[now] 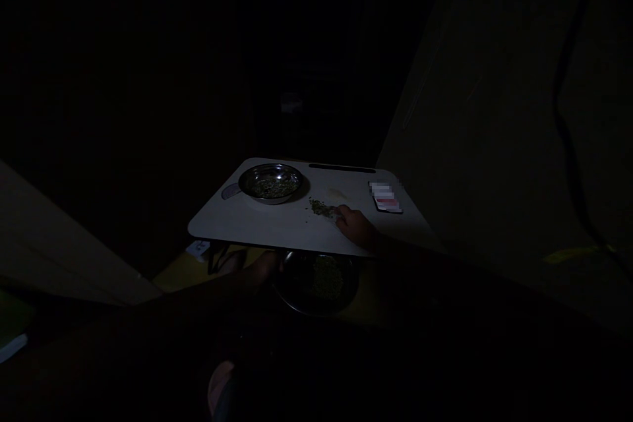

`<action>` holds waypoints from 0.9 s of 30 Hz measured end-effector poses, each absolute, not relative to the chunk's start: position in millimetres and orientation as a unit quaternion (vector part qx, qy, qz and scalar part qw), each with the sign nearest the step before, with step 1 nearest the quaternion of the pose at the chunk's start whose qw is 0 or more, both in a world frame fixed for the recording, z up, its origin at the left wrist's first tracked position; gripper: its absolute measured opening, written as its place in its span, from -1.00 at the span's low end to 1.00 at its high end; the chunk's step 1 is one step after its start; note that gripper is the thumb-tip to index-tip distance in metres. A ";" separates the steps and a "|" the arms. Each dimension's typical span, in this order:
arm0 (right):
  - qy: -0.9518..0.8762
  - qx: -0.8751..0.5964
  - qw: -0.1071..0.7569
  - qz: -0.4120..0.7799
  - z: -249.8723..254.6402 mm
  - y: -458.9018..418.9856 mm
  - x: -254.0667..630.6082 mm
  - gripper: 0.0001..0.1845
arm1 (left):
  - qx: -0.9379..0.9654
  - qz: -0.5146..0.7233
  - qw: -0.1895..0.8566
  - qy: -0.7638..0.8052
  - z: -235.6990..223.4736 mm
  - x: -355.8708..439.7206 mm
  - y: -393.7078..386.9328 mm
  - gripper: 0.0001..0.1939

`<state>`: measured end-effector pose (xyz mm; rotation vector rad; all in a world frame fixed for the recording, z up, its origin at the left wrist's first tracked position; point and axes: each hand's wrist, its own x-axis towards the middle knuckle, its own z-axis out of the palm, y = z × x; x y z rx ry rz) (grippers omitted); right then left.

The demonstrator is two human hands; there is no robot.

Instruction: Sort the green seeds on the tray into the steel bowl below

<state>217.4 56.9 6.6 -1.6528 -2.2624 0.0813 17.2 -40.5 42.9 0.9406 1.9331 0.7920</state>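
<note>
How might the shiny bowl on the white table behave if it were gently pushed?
The shiny bowl would probably slide rather than tip, being wide and low on a flat-looking white table. Its metallic gloss suggests it is stiff and perhaps slippery. The small greenish pieces inside look loose, so they would likely shift if it were jolted.

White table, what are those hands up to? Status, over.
Right hand at loose green bits on white table. Left hand at lower bowl; both grips unclear. Shiny bowl left of bits. Dimness hides detail.

Phone with blurred screen, white table, dark cord, dim wall
</note>
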 end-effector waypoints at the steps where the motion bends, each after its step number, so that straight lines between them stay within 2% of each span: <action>1: -0.795 -0.581 0.171 0.029 6.1 57.4 217.8 -0.68 | 0.370 0.301 0.411 0.777 44.7 16.8 -40.0 -0.87; 6: -0.794 -0.582 0.172 0.029 5.9 58.4 217.3 -0.68 | 0.374 0.298 0.404 0.780 50.7 18.9 -43.2 -0.83; 14: -0.800 -0.575 0.168 0.033 7.6 55.6 217.9 -0.66 | 0.373 0.307 0.399 0.779 37.9 17.2 -39.6 -0.87; 17: -0.799 -0.573 0.175 0.043 9.2 53.3 219.3 -0.67 | 0.388 0.312 0.369 0.785 42.0 17.8 -41.8 -0.90; 22: -0.793 -0.580 0.177 0.051 11.7 47.3 220.7 -0.66 | 0.408 0.305 0.385 0.770 55.2 20.6 -50.3 -0.89; 27: -0.799 -0.574 0.171 0.051 12.9 45.3 219.8 -0.67 | 0.388 0.311 0.373 0.783 49.4 19.4 -45.6 -0.89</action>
